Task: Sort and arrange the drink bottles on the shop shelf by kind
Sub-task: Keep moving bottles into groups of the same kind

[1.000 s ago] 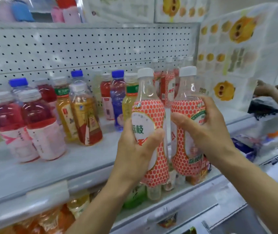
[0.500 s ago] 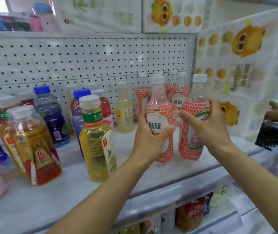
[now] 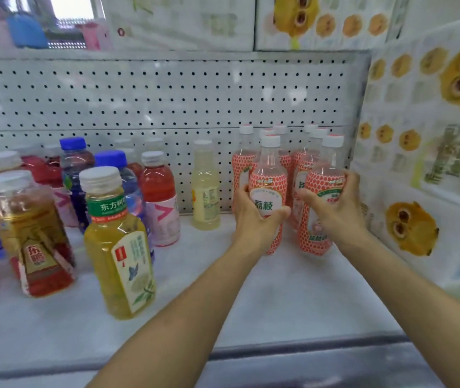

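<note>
Left hand [image 3: 254, 219] — tight around left lychee bottle [image 3: 269, 175]; right hand [image 3: 335, 214] — tight around right lychee bottle [image 3: 315, 242]

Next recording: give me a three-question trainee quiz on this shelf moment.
1. True or false: the left hand grips a blue-capped bottle.
2. Where do the unheld clear plastic bottles with red-and-white dotted sleeves stand? A) at the shelf's front edge B) at the back, against the white perforated panel C) far left
3. Fill in: the right hand grips a clear red-and-white sleeved bottle with a ___ cap.
Key: 1 false; 2 B; 3 white.
</note>
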Available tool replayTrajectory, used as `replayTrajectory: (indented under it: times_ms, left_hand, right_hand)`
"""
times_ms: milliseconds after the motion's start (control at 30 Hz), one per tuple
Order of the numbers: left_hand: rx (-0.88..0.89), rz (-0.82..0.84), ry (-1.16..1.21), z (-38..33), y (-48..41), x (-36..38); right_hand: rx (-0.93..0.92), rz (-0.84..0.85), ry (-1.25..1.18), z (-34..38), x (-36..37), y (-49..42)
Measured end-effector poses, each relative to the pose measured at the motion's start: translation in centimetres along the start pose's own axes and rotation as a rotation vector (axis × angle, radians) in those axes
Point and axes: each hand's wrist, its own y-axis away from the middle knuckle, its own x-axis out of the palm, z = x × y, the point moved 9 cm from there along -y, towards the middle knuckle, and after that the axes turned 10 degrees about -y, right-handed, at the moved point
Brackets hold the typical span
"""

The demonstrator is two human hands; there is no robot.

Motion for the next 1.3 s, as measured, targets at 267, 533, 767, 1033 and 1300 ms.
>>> replayTrajectory:
  times_ms: [267, 533, 767, 1033, 1300]
  left_hand:
    - [0.07, -0.047, -0.102, -0.4, 1.6, -1.1]
    - [0.416, -0.335, -0.381, -4.3, 12.0, -11.1]
    - [0.477, -0.637, -0.418, -3.8, 17.2, -21.3]
    - [0.195, -0.779, -0.315, 2.1, 15.9, -33.2]
    - [-0.098, -0.43, -0.183, 7.8, 9.4, -36.0]
  right_hand:
    - [-0.019, 0.019, -0.003, -1.0, 0.1, -0.2]
    - [-0.362, -0.094, 0.042, 5.9, 1.3, 4.7]
    - [-0.271, 0.47, -0.144, 9.5, 14.0, 12.2]
    - [0.011, 0.655, -0.2, 7.6, 21.2, 17.3]
    - [0.13, 0.594, -0.231, 6.7, 23.8, 19.2]
